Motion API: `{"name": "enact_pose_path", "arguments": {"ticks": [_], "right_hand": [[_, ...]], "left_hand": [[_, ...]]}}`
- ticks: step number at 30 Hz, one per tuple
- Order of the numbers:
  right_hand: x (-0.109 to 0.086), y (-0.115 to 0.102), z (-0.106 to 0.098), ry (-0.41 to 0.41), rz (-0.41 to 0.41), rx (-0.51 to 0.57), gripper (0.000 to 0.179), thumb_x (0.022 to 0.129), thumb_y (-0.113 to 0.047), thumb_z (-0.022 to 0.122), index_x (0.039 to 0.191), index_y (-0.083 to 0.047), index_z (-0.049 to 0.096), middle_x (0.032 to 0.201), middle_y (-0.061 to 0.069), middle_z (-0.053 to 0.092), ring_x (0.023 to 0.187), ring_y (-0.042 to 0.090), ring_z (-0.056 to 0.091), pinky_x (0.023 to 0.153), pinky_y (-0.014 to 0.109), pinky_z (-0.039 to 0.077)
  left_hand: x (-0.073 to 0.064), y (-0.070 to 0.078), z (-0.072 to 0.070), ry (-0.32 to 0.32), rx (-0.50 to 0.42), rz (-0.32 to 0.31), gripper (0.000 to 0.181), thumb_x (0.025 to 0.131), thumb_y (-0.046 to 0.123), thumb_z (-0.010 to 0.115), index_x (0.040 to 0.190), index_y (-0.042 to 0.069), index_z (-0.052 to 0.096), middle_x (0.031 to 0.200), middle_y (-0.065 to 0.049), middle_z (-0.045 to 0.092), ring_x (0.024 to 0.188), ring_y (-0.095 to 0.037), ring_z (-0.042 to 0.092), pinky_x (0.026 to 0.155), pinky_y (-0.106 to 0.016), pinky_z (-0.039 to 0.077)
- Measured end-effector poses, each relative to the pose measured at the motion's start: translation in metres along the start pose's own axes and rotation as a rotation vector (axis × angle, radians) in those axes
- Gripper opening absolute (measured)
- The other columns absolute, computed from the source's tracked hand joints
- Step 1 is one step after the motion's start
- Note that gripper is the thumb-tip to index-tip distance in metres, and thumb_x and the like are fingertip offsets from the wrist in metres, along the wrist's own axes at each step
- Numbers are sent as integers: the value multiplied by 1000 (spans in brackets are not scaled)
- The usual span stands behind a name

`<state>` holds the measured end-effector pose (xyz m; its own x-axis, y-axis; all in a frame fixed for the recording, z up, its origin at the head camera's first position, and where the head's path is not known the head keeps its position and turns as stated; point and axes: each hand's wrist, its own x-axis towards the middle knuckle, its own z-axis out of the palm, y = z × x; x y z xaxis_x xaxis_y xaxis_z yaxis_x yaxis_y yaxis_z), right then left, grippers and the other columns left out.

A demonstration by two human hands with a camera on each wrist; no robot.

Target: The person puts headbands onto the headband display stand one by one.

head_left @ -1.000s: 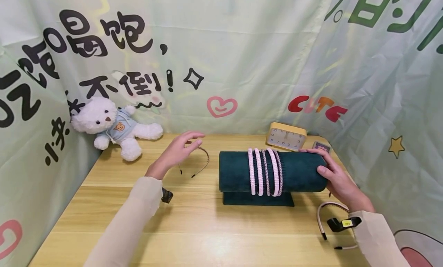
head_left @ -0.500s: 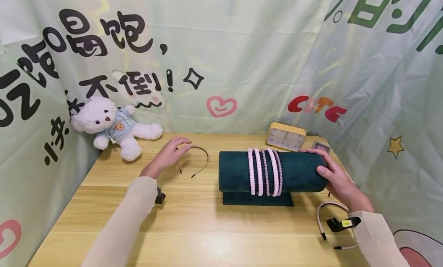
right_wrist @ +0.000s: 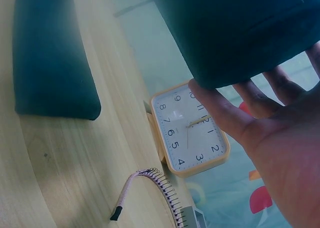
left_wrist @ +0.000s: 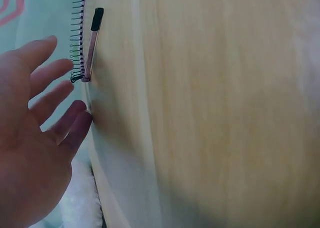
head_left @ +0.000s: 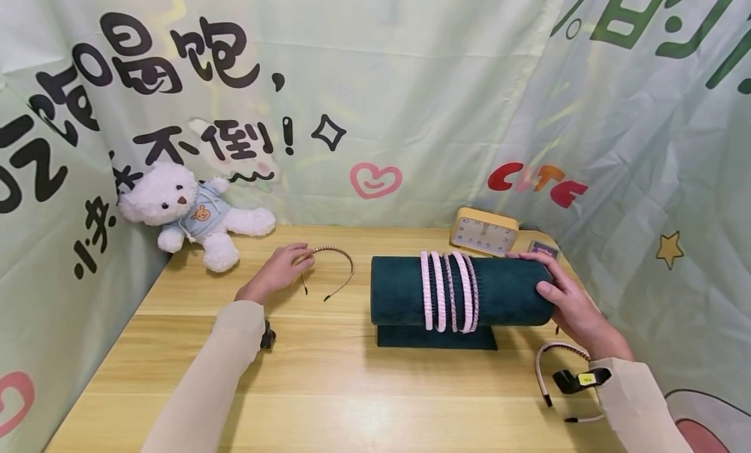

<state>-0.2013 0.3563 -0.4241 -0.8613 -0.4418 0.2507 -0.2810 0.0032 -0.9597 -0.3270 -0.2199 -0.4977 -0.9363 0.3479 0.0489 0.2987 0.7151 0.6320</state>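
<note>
A thin comb-toothed headband (head_left: 353,270) stands on the wooden table, black tips toward the person. My left hand (head_left: 280,267) is at its left side, fingertips overlapping the band in the head view. The left wrist view shows that hand (left_wrist: 35,118) with loosely bent, spread fingers and nothing in them, close to the headband (left_wrist: 92,47). My right hand (head_left: 577,306) holds the right end of a dark green velvet headband stand (head_left: 399,290), thumb in front and fingers over the top. Several pink and braided headbands (head_left: 440,296) sit around its roll.
One pink headband (head_left: 540,368) lies by the right wrist; another headband (right_wrist: 162,180) shows in the right wrist view near a yellow clock (head_left: 484,231). A small grey box (head_left: 544,249) stands right of the clock. A white teddy bear (head_left: 205,212) sits back left.
My left hand has moved left and lower, from above the standing headband to its left side. The right hand keeps its hold on the stand.
</note>
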Motion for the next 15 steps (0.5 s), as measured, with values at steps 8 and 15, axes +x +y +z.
{"name": "enact_pose_path", "arguments": {"ticks": [8,15], "right_hand": [[0,1,-2,4,11,5,52,118,-17,35,169,-8,28,168,-7,45,138,9,53,104,25,57],[-1,0,-2,11,18,6,51,118,-17,36,168,-10,29,167,-7,45,136,8,54,103,25,58]], "left_hand": [[-3,-3,-2,-24,36,37,43,114,19,59,150,-6,61,153,-28,61,146,-49,54,123,-62,43],[-7,-2,-5,-1,84,27,29,113,16,60,128,-3,76,126,-23,76,121,-43,69,107,-59,55]]}}
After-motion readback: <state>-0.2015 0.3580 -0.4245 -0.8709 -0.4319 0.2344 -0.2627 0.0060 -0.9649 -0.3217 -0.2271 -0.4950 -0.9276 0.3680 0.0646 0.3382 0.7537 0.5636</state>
